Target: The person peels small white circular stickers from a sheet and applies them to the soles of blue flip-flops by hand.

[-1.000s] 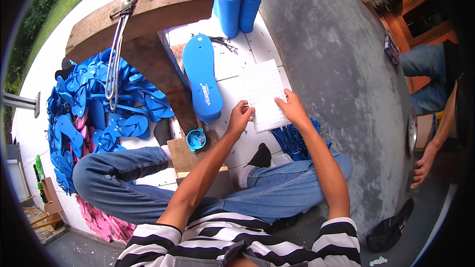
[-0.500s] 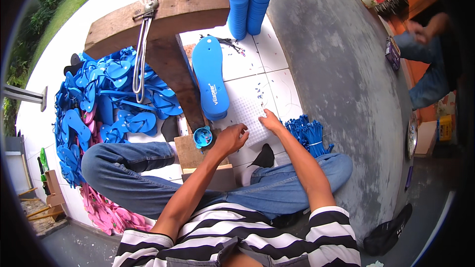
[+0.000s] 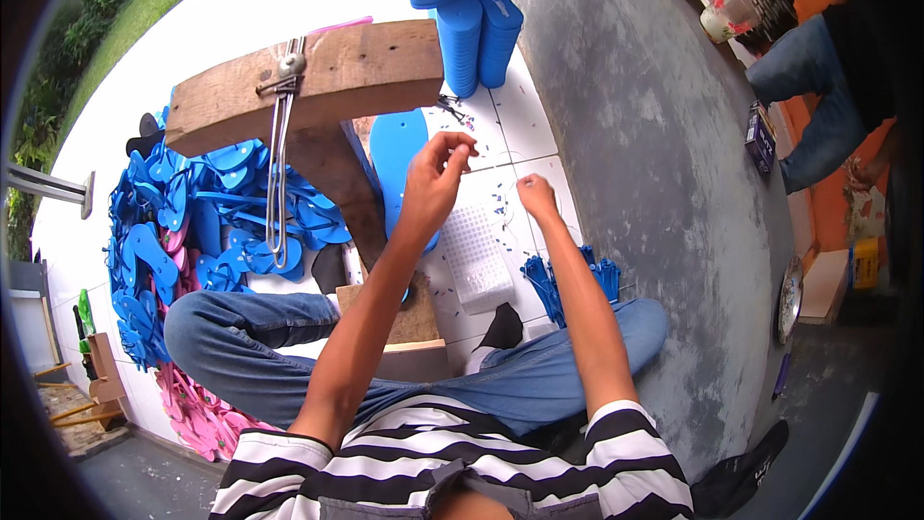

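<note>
A: Grip check: the left hand [image 3: 435, 178], middle of the frame, has fingertips pinched together over the blue sandal sole [image 3: 397, 156]; whatever it pinches is too small to tell.

B: And the right hand [image 3: 537, 197]?

A: Curled shut just right of centre, above the white tiled floor [image 3: 539, 120]. A white perforated sheet [image 3: 474, 258] lies between the forearms, blue straps [image 3: 570, 281] beside the right one.

B: Upper left, a wooden beam [image 3: 327, 82] carries a metal tool [image 3: 279, 173].

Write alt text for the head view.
Seated on white tiles, a person raises the left hand and right hand over a blue sandal sole and a white perforated sheet, fingers pinched. A wooden stand and a pile of blue straps lie left.
</note>
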A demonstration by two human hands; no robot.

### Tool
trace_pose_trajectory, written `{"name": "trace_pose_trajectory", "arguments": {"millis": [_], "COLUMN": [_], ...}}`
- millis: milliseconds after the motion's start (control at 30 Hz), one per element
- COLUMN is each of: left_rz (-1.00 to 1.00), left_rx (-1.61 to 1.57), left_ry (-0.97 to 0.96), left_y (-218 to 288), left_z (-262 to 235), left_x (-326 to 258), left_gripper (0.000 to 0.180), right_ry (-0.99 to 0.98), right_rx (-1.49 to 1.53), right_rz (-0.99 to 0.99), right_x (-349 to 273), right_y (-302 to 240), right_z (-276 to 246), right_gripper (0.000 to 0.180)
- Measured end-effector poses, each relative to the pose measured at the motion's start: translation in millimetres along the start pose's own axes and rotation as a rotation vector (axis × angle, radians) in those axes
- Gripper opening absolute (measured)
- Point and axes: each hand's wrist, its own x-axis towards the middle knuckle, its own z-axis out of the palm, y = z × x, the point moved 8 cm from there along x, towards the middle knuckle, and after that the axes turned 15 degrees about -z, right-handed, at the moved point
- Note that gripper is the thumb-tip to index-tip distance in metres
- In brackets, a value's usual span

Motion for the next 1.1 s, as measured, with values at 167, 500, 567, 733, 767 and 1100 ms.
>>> {"name": "trace_pose_trajectory", "arguments": {"millis": [167, 500, 567, 733, 767, 1100], "left_rz": [-0.087, -0.195, -0.181, -0.282, -0.265, -0.134], "left_rx": [-0.269, -0.576, -0.624, -0.743, -0.734, -0.653], "left_ry": [0.224, 0.446, 0.513, 0.549, 0.571, 0.498], "left_y": [6, -15, -12, -26, -14, -8], "left_z": [-7, -22, -39, -19, -30, -56], "left_x": [92, 208, 225, 270, 273, 335], "left_gripper": [0.034, 0.060, 0.064, 0.070, 0.071, 0.071], "right_ry": [0.154, 0.231, 0.226, 0.258, 0.235, 0.108], "right_rx": [0.564, 0.879, 0.903, 0.950, 0.965, 1.048], "right_rz": [-0.138, -0.211, -0.222, -0.097, -0.142, -0.325], "right_x": [94, 218, 241, 303, 315, 377], "right_y": [-69, -155, -173, -149, -166, -225], "right_z": [-68, -148, -147, -150, -147, -131], "right_gripper": [0.029, 0.043, 0.046, 0.060, 0.068, 0.070]}}
